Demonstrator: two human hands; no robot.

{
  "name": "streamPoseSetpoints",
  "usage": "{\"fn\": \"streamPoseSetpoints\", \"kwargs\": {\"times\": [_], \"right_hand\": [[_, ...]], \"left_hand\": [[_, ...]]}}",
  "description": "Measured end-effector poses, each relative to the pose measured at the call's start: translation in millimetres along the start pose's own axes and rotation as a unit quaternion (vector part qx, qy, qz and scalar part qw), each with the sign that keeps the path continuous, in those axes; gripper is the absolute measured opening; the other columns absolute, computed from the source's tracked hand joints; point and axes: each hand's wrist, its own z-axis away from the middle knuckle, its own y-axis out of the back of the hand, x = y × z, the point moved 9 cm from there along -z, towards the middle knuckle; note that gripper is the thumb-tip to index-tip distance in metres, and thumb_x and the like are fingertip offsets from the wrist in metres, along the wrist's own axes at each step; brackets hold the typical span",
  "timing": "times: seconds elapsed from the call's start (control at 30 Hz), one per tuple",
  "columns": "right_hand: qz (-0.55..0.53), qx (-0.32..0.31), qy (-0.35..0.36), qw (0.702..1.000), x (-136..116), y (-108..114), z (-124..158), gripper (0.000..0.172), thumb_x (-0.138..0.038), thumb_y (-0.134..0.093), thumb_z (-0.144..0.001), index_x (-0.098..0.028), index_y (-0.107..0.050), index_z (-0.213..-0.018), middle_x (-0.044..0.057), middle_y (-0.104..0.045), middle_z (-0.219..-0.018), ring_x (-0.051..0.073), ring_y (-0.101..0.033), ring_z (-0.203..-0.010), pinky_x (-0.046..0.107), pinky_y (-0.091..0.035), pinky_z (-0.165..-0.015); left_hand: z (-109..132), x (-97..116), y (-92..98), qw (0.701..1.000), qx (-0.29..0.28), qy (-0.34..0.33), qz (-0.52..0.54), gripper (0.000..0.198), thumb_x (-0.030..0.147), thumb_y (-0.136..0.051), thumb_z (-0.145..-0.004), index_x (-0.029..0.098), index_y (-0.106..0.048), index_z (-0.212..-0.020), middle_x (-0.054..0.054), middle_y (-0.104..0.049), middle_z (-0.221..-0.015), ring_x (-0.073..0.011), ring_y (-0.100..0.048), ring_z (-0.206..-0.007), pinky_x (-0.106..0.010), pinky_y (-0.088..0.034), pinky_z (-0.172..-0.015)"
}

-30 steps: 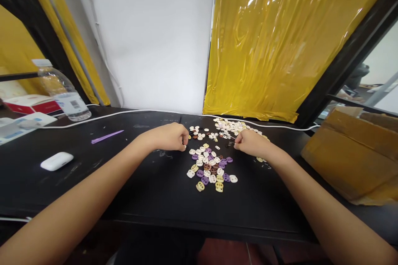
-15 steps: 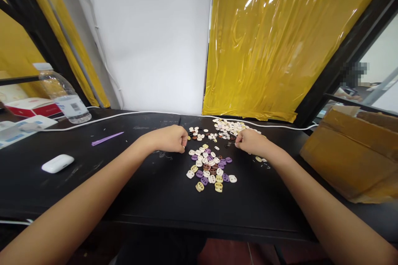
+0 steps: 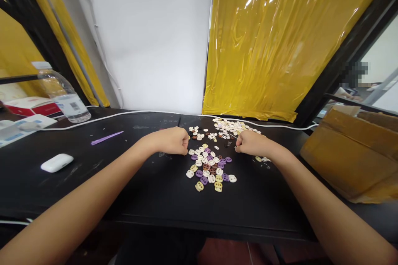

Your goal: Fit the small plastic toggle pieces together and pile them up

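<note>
- At the far left of the dark table (image 3: 155, 203), a clear bottle (image 3: 73, 105) is being supported near the back edge, presumably so that it stands out of the way.
- Nearer the person, a white rounded case (image 3: 57, 163) and, just right of it, a purple strip (image 3: 107, 138) are being left well apart from the small pieces, perhaps for room.
- Left of centre, the left hand (image 3: 174, 140) is being held low, fingers curled inward; whether anything is being pinched cannot be told.
- Between the hands, two-holed pieces (image 3: 206, 167) in white, purple, yellow and brown are being spread in a loose cluster, probably so that each can be seen.
- Behind them, a pale heap (image 3: 233, 125) is being gathered near the back edge, seemingly apart as loose stock.
- Right of centre, the right hand (image 3: 253, 143) is being held beside that heap, fingers bent together; a pale speck is being shown at the tips, but what it is cannot be told.
- Far right, a cardboard box (image 3: 351, 153) is being rested clear of the pieces.
</note>
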Motion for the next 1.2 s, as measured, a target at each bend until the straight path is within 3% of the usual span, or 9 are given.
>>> {"fn": "streamPoseSetpoints", "kwargs": {"times": [0.13, 0.27, 0.33, 0.43, 0.57, 0.67, 0.77, 0.97, 1.2], "right_hand": [[0.007, -0.075, 0.031, 0.997, -11.4, -8.6, 4.3, 0.015, -0.022, -0.061, -0.067, -0.018, -0.061, -0.053, 0.000, -0.057, -0.052, 0.013, -0.050, -0.050, 0.026, -0.029, -0.048], [-0.018, -0.069, 0.039, 0.997, -15.2, -8.3, 5.4, 0.010, -0.018, -0.060, -0.067, -0.019, -0.060, -0.056, -0.001, -0.058, -0.054, 0.014, -0.051, -0.051, 0.026, -0.031, -0.048], [-0.041, -0.037, 0.035, 0.998, -15.5, -3.1, 4.8, 0.006, -0.017, -0.061, -0.065, -0.019, -0.062, -0.060, -0.001, -0.061, -0.057, 0.014, -0.054, -0.054, 0.025, -0.033, -0.050], [-0.073, 0.063, 0.044, 0.994, -21.0, 16.4, 6.6, 0.005, -0.016, -0.062, -0.066, -0.019, -0.061, -0.062, 0.000, -0.065, -0.065, 0.015, -0.058, -0.060, 0.025, -0.037, -0.054], [-0.195, 0.143, 0.097, 0.965, -40.9, 30.8, 16.5, 0.006, -0.018, -0.063, -0.069, -0.019, -0.058, -0.066, 0.000, -0.063, -0.064, 0.014, -0.057, -0.059, 0.025, -0.042, -0.056], [-0.332, 0.153, 0.168, 0.915, -61.1, 28.7, 25.6, 0.009, -0.023, -0.066, -0.073, -0.018, -0.060, -0.077, 0.000, -0.064, -0.069, 0.013, -0.058, -0.061, 0.026, -0.048, -0.060], [-0.391, 0.116, 0.218, 0.887, -78.1, 16.1, 29.7, 0.013, -0.028, -0.068, -0.077, -0.018, -0.066, -0.084, 0.002, -0.068, -0.076, 0.014, -0.062, -0.067, 0.028, -0.052, -0.066], [-0.442, 0.068, 0.242, 0.861, -84.8, 7.1, 29.5, 0.018, -0.034, -0.070, -0.080, -0.019, -0.073, -0.089, 0.004, -0.072, -0.081, 0.014, -0.065, -0.066, 0.029, -0.054, -0.061], [-0.447, 0.095, 0.239, 0.857, -84.5, 15.8, 32.1, 0.013, -0.026, -0.072, -0.077, -0.017, -0.065, -0.083, 0.001, -0.068, -0.074, 0.013, -0.064, -0.067, 0.028, -0.054, -0.066]], "left_hand": [[-1.7, -0.1, -0.9, 1.000, 0.000, 0.004, 0.010, 0.007, 0.025, -0.060, -0.066, 0.018, -0.061, -0.067, -0.003, -0.066, -0.066, -0.0155, -0.056, -0.056, -0.025, -0.033, -0.051], [0.0, 3.5, 0.7, 1.000, 0.008, 0.002, 0.004, 0.009, 0.026, -0.060, -0.068, 0.019, -0.059, -0.064, -0.002, -0.064, -0.064, -0.0148, -0.054, -0.055, -0.026, -0.032, -0.050], [-0.2, 5.1, 1.6, 1.000, 0.017, -0.009, 0.013, 0.009, 0.025, -0.061, -0.069, 0.018, -0.059, -0.063, -0.002, -0.064, -0.063, -0.0138, -0.053, -0.054, -0.025, -0.032, -0.049], [-4.2, 6.3, 2.9, 0.998, 0.041, -0.038, 0.038, 0.008, 0.025, -0.062, -0.071, 0.017, -0.064, -0.069, -0.002, -0.068, -0.068, -0.0133, -0.057, -0.056, -0.024, -0.035, -0.051], [-13.6, 5.6, 3.3, 0.990, 0.090, -0.070, 0.085, 0.015, 0.029, -0.064, -0.076, 0.015, -0.067, -0.079, -0.004, -0.070, -0.072, -0.0142, -0.062, -0.062, -0.024, -0.041, -0.056], [-18.5, 7.0, 3.5, 0.970, 0.123, -0.075, 0.194, 0.017, 0.030, -0.066, -0.078, 0.015, -0.066, -0.083, -0.005, -0.071, -0.078, -0.0145, -0.063, -0.066, -0.025, -0.046, -0.060], [-20.3, 18.1, -1.9, 0.932, 0.106, -0.097, 0.333, 0.017, 0.030, -0.066, -0.080, 0.014, -0.064, -0.087, -0.005, -0.070, -0.080, -0.0127, -0.062, -0.065, -0.025, -0.049, -0.060], [-18.7, 42.2, -9.3, 0.868, 0.070, -0.158, 0.466, 0.018, 0.028, -0.068, -0.083, 0.012, -0.061, -0.087, -0.001, -0.065, -0.071, -0.0091, -0.059, -0.061, -0.025, -0.049, -0.062], [-19.8, 44.4, -11.6, 0.849, 0.062, -0.163, 0.499, 0.018, 0.029, -0.066, -0.086, 0.012, -0.062, -0.088, -0.003, -0.067, -0.078, -0.0090, -0.060, -0.064, -0.025, -0.048, -0.064]]}}
